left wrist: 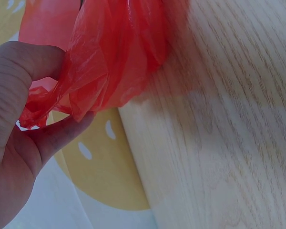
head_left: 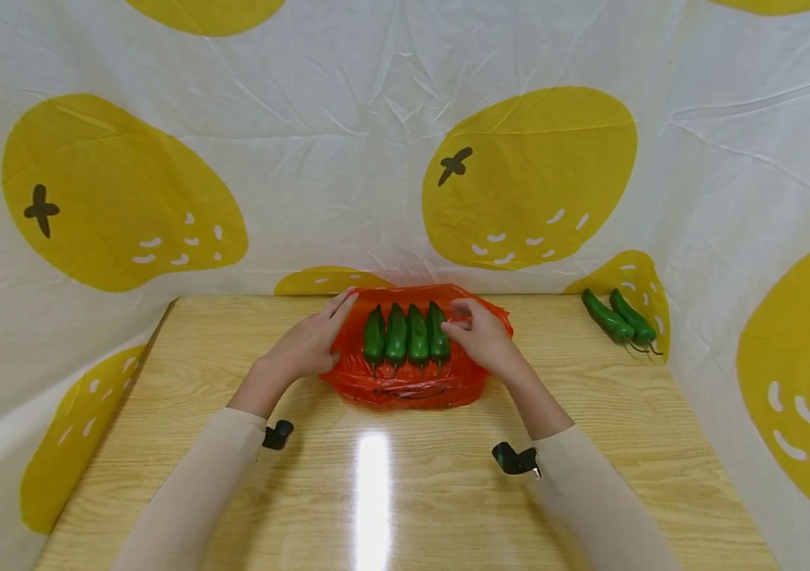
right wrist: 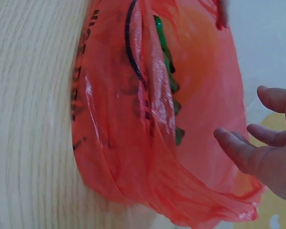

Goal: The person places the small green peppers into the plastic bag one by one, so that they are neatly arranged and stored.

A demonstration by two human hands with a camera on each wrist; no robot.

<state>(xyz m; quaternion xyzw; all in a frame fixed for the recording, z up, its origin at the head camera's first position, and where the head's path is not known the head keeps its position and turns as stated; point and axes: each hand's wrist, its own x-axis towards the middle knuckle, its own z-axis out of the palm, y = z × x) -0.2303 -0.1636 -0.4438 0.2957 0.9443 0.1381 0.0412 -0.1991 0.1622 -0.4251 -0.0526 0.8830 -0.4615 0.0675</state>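
Observation:
A red plastic bag lies on the table with several green chili peppers side by side at its opening. My left hand is at the bag's left side; in the left wrist view the thumb and a finger hold the thin red plastic between them. My right hand is over the bag's right side, close to the rightmost pepper. In the right wrist view its fingers are loosely bent with nothing in them, and the bag partly hides the peppers.
Two more green chili peppers lie at the table's back right corner. A white cloth with yellow fruit prints hangs behind and along both sides. The wooden table stretches in front of the bag.

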